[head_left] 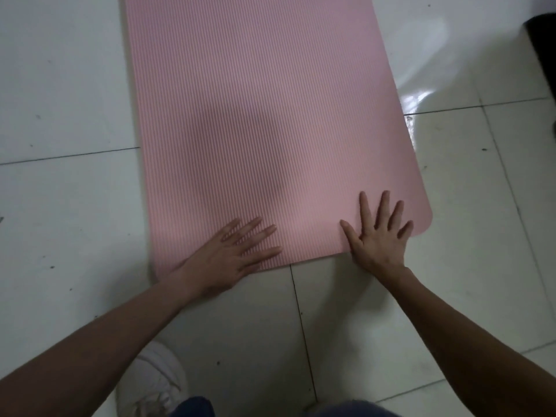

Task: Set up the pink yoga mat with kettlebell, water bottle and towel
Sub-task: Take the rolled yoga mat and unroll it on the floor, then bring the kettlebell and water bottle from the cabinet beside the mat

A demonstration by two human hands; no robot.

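Head view: pink yoga mat [264, 115] flat, long axis running away, both hands on near end.

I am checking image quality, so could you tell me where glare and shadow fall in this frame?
Head view: bright glare on the floor tiles right of the pink mat; a soft shadow darkens the mat's middle; wide-angle bowing bends its edges.

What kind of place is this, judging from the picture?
Probably an indoor room at home, though I cannot be sure. The floor is glossy white tile that reflects light, and a pink yoga mat lies unrolled on it. The left hand and right hand press its near edge flat.
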